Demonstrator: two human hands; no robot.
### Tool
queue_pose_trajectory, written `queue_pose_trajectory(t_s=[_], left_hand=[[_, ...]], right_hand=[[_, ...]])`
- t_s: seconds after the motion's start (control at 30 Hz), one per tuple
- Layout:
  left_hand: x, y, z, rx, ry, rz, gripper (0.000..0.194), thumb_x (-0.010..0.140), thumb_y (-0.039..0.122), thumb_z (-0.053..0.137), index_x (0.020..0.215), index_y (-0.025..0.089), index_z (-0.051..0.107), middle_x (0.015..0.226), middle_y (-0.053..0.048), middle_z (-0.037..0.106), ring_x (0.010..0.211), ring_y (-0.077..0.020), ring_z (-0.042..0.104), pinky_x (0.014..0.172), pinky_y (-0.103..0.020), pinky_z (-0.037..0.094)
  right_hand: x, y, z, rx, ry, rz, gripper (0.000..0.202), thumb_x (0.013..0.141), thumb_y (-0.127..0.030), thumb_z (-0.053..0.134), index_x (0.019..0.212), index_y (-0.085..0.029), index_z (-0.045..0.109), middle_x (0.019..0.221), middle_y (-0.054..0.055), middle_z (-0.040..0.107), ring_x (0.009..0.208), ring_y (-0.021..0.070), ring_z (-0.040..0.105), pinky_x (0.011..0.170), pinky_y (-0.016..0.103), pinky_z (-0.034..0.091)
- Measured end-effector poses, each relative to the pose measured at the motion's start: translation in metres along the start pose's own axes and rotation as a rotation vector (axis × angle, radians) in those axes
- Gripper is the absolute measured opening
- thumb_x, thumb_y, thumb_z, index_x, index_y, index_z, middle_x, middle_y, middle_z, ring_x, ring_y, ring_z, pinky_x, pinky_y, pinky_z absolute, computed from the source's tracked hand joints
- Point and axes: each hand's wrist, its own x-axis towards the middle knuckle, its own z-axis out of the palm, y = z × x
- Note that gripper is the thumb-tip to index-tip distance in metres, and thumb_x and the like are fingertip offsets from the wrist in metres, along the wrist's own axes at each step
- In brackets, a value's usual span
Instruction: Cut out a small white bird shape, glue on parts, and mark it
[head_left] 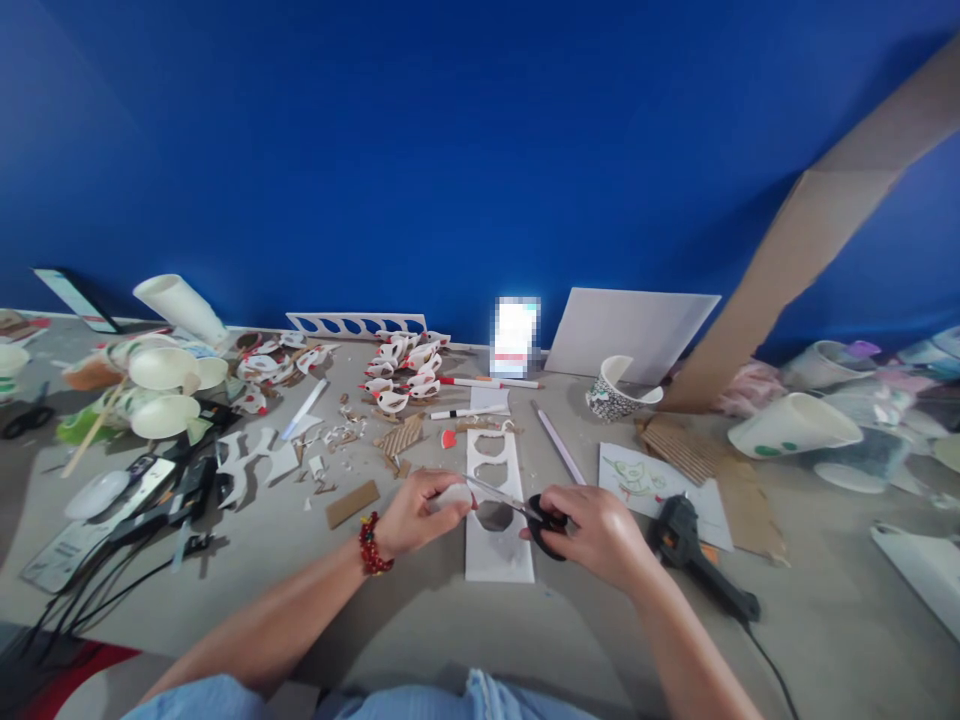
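Observation:
My left hand (421, 515) pinches a small white piece (453, 494) with a bit of red at its right end. Black-handled scissors (551, 528) are gripped in my right hand (600, 530), their blades pointing left toward that piece. Whether the blades touch it I cannot tell. Beneath both lies a white board (500, 562) with rounded holes cut through it. A small red-and-white scrap (448, 439) rests just left of the board's upper end.
Small white bird shapes (391, 402) cluster behind my hands. A black glue gun (697, 560) lies right of my right hand, beside a drawing sheet (630, 470). Cables and a power strip (97, 520) fill the left. A lit phone (514, 335) leans against the blue wall.

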Motion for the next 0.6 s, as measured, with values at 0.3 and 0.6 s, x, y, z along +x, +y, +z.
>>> queue_pose_trajectory(t_s=[0.3,0.6], left_hand=[[-0.0016,-0.0070,0.0044,-0.003,0.000,-0.066,0.025,0.085,0.030,0.056,0.068,0.012,0.063,0.060,0.001,0.053,0.058,-0.0098,0.046,0.055,-0.018,0.035],[-0.0042,-0.0090,0.0059,-0.143,-0.041,-0.169,0.041,0.092,0.040,0.045,0.079,0.010,0.069,0.058,0.000,0.052,0.046,-0.0069,0.046,0.043,-0.016,0.032]], right_hand=[[0.0010,-0.0042,-0.0038,-0.088,-0.037,-0.044,0.010,0.072,-0.026,0.067,0.074,-0.020,0.059,0.064,-0.002,0.061,0.062,0.0158,0.056,0.057,0.024,0.028],[0.0018,0.0010,0.0039,-0.113,0.087,0.138,0.012,0.076,-0.031,0.064,0.074,-0.021,0.058,0.063,0.000,0.062,0.058,0.0165,0.057,0.054,0.024,0.028]])
